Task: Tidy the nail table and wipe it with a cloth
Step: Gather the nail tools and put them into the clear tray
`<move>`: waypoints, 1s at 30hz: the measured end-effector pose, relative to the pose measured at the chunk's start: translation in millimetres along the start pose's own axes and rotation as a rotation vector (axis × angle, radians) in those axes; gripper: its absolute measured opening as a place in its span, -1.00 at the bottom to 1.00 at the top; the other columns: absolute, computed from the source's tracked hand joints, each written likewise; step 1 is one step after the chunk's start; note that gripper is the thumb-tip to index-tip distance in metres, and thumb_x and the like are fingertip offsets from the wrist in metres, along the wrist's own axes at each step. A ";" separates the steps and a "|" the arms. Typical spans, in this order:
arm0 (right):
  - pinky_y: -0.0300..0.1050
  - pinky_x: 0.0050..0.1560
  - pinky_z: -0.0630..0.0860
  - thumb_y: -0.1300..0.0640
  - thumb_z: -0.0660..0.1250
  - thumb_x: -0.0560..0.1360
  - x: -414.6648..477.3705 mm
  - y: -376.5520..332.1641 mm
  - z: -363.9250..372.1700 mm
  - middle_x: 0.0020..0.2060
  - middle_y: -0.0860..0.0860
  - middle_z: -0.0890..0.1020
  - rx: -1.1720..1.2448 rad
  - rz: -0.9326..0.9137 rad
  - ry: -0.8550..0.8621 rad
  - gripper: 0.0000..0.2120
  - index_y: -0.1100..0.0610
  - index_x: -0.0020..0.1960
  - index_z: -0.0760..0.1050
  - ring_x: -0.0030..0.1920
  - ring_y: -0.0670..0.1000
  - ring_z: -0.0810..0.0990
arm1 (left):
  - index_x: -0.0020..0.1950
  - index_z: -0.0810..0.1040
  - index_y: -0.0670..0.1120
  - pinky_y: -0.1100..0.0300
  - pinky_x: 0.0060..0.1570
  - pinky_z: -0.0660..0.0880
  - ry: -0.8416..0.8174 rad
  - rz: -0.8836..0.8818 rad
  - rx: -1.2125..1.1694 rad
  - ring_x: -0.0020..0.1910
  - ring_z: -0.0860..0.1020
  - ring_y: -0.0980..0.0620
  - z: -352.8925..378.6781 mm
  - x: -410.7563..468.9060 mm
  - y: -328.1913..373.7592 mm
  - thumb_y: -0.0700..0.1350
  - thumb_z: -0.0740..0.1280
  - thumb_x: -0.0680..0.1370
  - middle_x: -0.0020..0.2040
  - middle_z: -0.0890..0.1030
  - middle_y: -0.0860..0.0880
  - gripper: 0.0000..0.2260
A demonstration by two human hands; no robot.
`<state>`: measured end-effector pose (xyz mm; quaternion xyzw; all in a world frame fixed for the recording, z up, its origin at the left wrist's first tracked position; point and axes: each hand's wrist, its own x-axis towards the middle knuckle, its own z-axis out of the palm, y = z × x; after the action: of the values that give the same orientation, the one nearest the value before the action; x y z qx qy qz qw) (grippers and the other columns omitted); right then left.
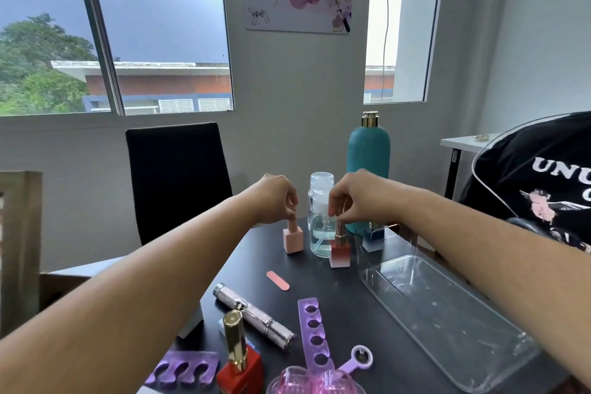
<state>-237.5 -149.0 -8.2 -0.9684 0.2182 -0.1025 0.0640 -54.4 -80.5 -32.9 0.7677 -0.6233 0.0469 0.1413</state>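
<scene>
Head view looks along both my forearms to the far side of the dark table (348, 301), where my left hand (277, 198) curls its fingertips in a pinch on the cap of the pale pink polish bottle (293, 240), which stands upright directly beneath it. My right hand (355, 199) pinches the gold cap of the red polish bottle (340, 253) the same way, just beside the clear pump bottle (320, 221) that stands between my hands. The clear tray (454, 323) lies just right of the red bottle, beside my right forearm.

Open table (351, 294) between pink nail file (277, 280) and clear tray (447, 313). Blocked at the back by clear bottle (321, 184) and teal bottle (368, 150). Crowded up front: purple toe separator (315, 333), red bottle (239, 371).
</scene>
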 end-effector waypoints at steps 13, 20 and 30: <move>-0.48 -0.20 0.46 0.17 0.48 0.38 -26.2 -60.6 -29.6 -0.21 -0.09 0.68 0.086 -0.090 0.054 -0.87 0.09 -0.07 0.66 -0.28 -0.26 0.56 | 0.10 0.60 -0.05 0.22 0.00 0.44 0.049 -0.040 0.067 -0.06 0.48 0.07 -77.8 -85.8 -17.0 -0.03 0.43 0.45 -0.01 0.59 0.00 -0.75; -0.45 -0.18 0.49 0.06 0.50 0.37 -46.6 -110.6 -21.8 -0.24 -0.17 0.67 0.265 -0.208 -0.066 -0.85 0.01 -0.07 0.63 -0.28 -0.28 0.59 | 0.14 0.59 -0.04 0.22 0.00 0.47 -0.007 -0.118 0.075 0.01 0.51 0.05 -73.4 -144.1 -35.7 -0.02 0.43 0.45 0.04 0.58 -0.01 -0.71; -0.11 -0.01 0.61 0.09 0.52 0.35 -58.8 -145.7 18.2 -0.14 -0.06 0.69 0.273 -0.273 -0.223 -0.78 0.05 -0.02 0.65 -0.23 -0.21 0.61 | 0.04 0.61 -0.07 0.26 -0.07 0.50 0.088 -0.171 -0.044 -0.11 0.54 0.12 -36.7 -189.3 -53.6 -0.04 0.41 0.47 -0.03 0.62 0.01 -0.81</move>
<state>-225.7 8.8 -11.3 -0.9767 0.0606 -0.0312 0.2035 -40.0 118.1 -53.3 0.8120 -0.5495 0.0545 0.1887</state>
